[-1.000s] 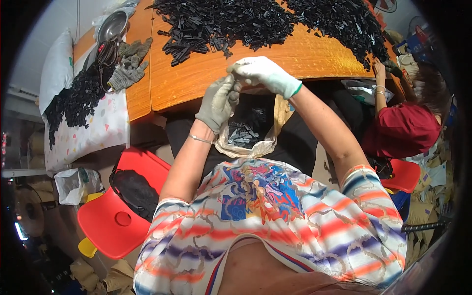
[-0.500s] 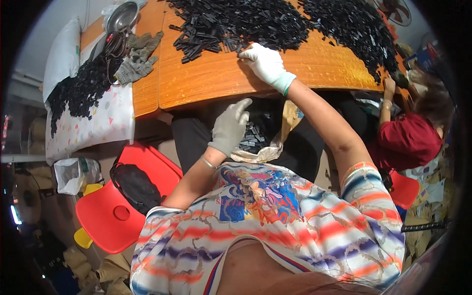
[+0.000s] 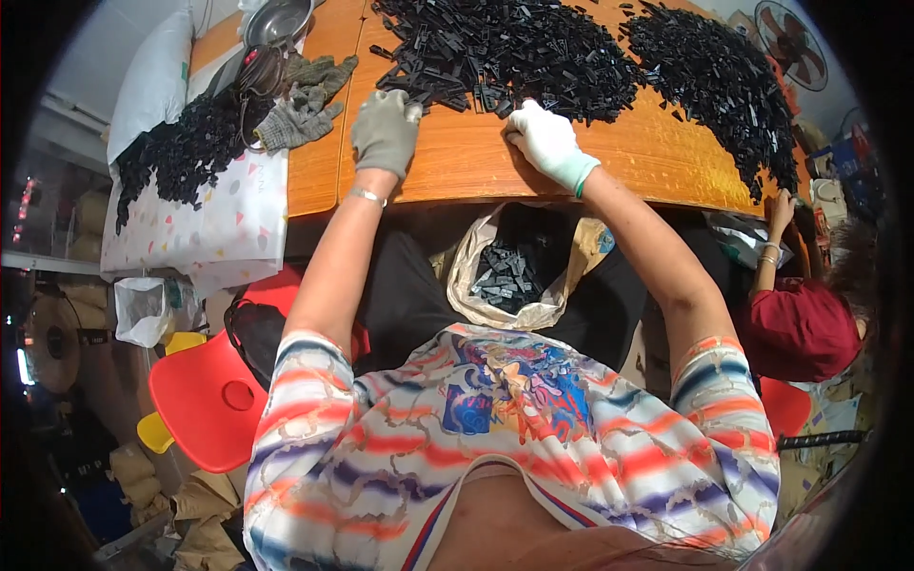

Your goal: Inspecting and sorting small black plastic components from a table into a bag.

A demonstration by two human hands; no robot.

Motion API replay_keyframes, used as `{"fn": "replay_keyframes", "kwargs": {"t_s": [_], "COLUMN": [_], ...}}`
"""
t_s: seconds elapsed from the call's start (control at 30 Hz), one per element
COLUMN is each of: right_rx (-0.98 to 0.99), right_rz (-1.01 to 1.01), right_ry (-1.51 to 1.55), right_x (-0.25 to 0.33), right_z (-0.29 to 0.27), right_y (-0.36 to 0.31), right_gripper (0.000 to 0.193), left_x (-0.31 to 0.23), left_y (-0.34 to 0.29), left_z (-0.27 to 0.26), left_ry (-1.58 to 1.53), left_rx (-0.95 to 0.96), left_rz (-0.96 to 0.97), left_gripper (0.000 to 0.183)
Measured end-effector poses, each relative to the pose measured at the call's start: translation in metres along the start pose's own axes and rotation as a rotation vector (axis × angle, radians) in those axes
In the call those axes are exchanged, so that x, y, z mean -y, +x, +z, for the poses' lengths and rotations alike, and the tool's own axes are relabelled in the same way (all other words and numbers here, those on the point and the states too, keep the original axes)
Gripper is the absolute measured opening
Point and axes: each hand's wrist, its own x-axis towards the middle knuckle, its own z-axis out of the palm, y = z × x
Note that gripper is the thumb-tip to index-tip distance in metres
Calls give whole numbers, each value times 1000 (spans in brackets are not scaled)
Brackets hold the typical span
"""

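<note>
A large heap of small, narrow black plastic pieces point(image 3: 505, 57) spreads over the orange-brown table point(image 3: 447, 157). At its near left edge is my left hand point(image 3: 385, 133) in a grey glove, palm down with the fingers bent inward; what they hold, if anything, is hidden. My right hand point(image 3: 550, 145), in a white glove, rests at the heap's near edge with curled fingers, and I cannot make out anything in them. Between my thighs sits an open pale sack point(image 3: 464, 276) with similar black pieces point(image 3: 509, 274) inside.
Another heap of black pieces point(image 3: 714, 86) lies to the right, near a co-worker in a red top point(image 3: 800, 328). On the left are grey work gloves point(image 3: 303, 119), a metal bowl point(image 3: 278, 21), and dark pieces point(image 3: 176, 157) on a patterned sheet point(image 3: 219, 224). A red chair point(image 3: 205, 400) stands beside me.
My left hand has moved from above the sack up and left to the heap's edge. My right hand has shifted slightly along the heap's edge. The sack's opening is now uncovered.
</note>
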Motion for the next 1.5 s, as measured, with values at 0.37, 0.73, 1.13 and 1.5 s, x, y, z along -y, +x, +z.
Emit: {"fn": "replay_keyframes", "kwargs": {"t_s": [0.37,0.73,1.13,1.5], "right_rx": [51,-140,-263,-295], "right_rz": [339,378,394,337], "right_ry": [403,1027,1044,746], "right_x": [32,94,103,104], "right_z": [-23,-36,-33,-25], "right_y": [-16,-2,-4,-13], "right_gripper": [19,22,24,22], "left_x": [-2,-26,-54,-66], "left_y": [-7,-73,-90,-98], "left_z": [-7,-21,-31,-36], "left_ry": [-340,-1917,-1817,-1632], "left_rx": [51,480,421,288], "left_rz": [-114,-498,-346,-367], "left_gripper": [19,16,21,20]}}
